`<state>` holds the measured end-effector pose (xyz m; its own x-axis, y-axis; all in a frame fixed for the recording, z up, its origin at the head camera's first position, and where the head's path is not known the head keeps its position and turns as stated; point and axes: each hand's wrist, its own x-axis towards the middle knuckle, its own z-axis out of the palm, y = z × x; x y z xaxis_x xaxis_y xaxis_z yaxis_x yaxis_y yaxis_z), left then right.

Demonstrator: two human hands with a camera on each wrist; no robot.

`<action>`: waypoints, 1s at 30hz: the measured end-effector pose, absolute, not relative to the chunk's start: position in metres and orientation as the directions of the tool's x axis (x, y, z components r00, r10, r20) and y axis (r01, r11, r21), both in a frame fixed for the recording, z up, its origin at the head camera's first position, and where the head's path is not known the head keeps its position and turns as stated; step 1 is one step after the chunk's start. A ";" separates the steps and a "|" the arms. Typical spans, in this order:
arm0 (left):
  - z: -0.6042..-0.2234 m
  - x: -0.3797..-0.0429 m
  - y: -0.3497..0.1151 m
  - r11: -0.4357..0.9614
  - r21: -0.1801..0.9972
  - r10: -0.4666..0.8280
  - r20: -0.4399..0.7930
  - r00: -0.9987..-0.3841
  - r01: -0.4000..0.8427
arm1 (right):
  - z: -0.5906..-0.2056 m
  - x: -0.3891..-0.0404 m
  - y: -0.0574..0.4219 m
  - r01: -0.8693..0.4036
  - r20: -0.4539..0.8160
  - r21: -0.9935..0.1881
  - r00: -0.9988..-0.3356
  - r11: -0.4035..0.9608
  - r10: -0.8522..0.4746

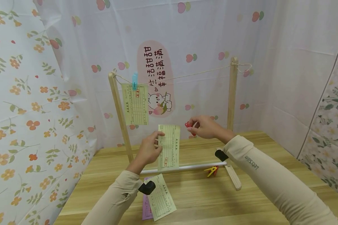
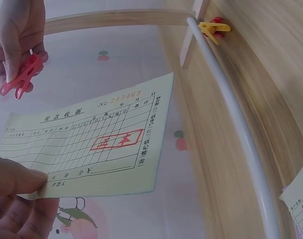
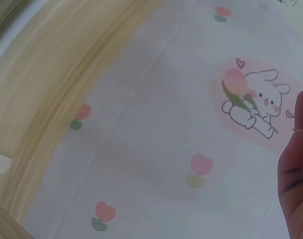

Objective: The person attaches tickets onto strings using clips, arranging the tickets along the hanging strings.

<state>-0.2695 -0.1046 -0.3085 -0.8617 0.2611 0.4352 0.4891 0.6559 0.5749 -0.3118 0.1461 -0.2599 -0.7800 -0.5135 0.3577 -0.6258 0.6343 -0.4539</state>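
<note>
Left hand (image 1: pixel 148 151) pinches the yellow receipt (image 1: pixel 169 147), right hand (image 1: pixel 205 127) grips the red clothespin (image 1: pixel 189 126) — best to level the receipt's top edge on the string (image 1: pixel 186 76) before clipping.

Left hand (image 1: pixel 148 152): pinches the left edge of a pale green slip (image 1: pixel 169 147), held upright above the table (image 1: pixel 270 162).
Right hand (image 1: pixel 205 127): raised right of that slip, fingers pinching a red clothespin (image 1: pixel 189 126).
Rack: two wooden posts (image 1: pixel 232 93) joined by a string (image 1: pixel 186 76) across the top and a white bar (image 1: pixel 197 167) near the base.
Hung slip (image 1: pixel 135 104): at the left end of the string, held by a blue clothespin (image 1: pixel 134 81).
Spare pins: a yellow clothespin (image 1: pixel 211 171) lies by the bar, a red one touching it.
Near paper: a green slip (image 1: pixel 161 201) lies on the table over a purple sheet (image 1: pixel 146 206).
Backdrop: white cloth with a pink rabbit sticker (image 1: pixel 157 78); floral cloth at left.
</note>
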 end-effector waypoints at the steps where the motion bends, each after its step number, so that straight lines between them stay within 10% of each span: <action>1: -0.308 -0.270 -0.104 0.656 0.576 0.260 0.435 -0.862 0.488 | -0.259 -0.312 0.146 -0.626 0.359 -0.454 -0.780 0.634 -0.513; 30: -0.279 -0.282 -0.102 0.663 0.516 0.262 0.520 -0.813 0.543 | -0.232 -0.313 0.138 -0.659 0.477 -0.405 -0.744 0.634 -0.468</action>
<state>-0.2821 -0.1020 -0.2792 -0.8133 0.2620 0.5195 0.5429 0.6629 0.5156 -0.3128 0.1379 -0.2319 -0.7438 -0.4681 0.4771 -0.6588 0.6342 -0.4048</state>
